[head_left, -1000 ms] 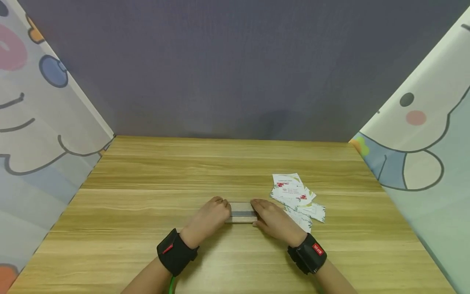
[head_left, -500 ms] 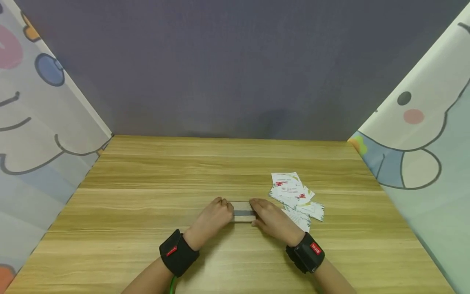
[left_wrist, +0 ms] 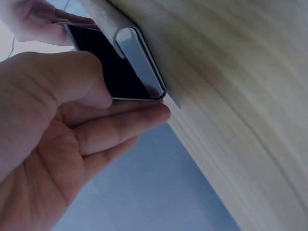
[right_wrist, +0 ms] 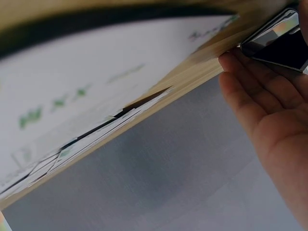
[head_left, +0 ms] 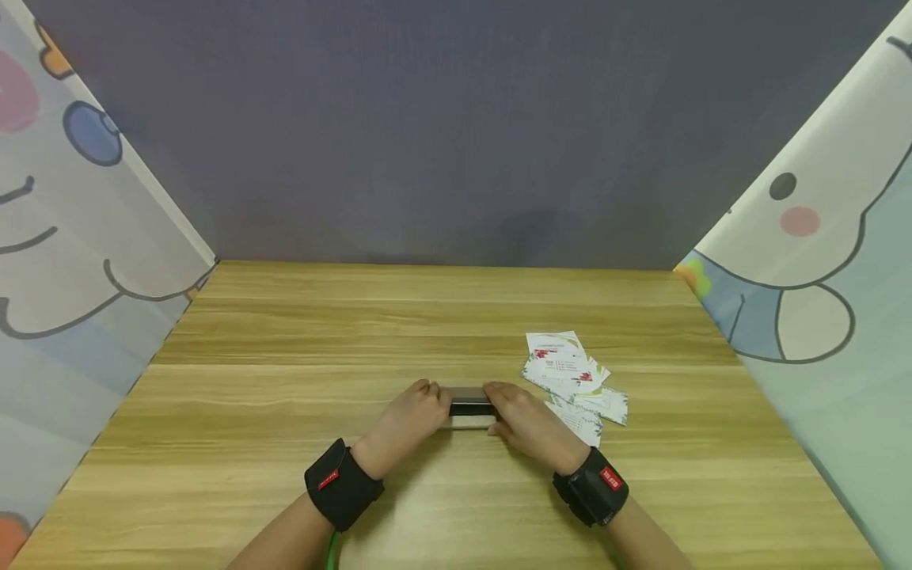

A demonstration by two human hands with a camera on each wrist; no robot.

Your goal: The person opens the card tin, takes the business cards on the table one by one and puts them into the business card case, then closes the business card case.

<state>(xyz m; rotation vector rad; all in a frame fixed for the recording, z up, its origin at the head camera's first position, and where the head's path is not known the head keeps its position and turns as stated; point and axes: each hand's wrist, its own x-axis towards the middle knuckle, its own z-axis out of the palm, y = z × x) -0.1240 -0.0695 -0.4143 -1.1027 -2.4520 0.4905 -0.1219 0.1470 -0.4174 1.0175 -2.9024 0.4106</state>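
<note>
Between my hands, close on the table, is a flat card case [head_left: 470, 423] with a pale cover and a shiny metal rim. Its lid [left_wrist: 115, 72] stands partly raised and shows a black inner face in the left wrist view. My left hand [head_left: 408, 423] pinches the lid's left end, thumb on the black face and fingers behind it. At the other end my right hand [head_left: 533, 423] holds the case, its fingers [right_wrist: 264, 86] behind the lid. Several printed business cards [head_left: 563, 368] lie in a loose overlapping pile just beyond my right hand.
The wood-grain table [head_left: 285, 340] runs back to a dark grey panel [head_left: 456, 142]. Cartoon-printed panels [head_left: 798, 237] rise along both sides. A black band [head_left: 343, 486] circles each wrist, and a green cable [head_left: 332, 550] hangs by the left one.
The lid of the card case has lifted, and a dark strip shows where a grey strip was. Both hands stay at the case's ends; the cards lie as before.
</note>
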